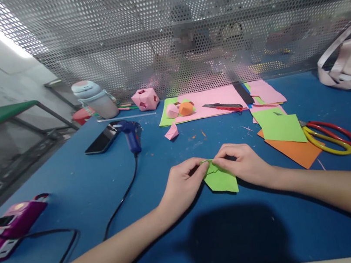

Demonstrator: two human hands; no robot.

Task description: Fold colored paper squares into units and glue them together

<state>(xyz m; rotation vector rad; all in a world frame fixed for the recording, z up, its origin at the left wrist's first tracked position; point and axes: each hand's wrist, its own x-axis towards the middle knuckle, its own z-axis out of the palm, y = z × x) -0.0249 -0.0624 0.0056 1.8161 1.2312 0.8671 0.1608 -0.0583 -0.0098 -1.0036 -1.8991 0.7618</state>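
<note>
- Thumb and fingers of the left hand (183, 183) pinch the top edge of the green paper (222, 182); the right hand (245, 161) pinches it just beside, so both grips are closed on it.
- That paper is over the middle of the worktop (158, 151), nearer the near edge than the far one.
- Folding looks partway along: creases show by the fingertips, while the lower part hangs open and flat.
- Done, by the look of it: a pink ball (145, 99) at the far edge, and an orange cone (186, 108) and pink cone (172, 111) before it.
- Apparently unworked: a green sheet (282, 128) and orange sheet (297, 151), flat toward the right edge beside the scissors (331, 137).
- Left forearm slants in from the near left corner, right forearm from the right edge; wrists low, thumbs facing each other, fingers curled.
</note>
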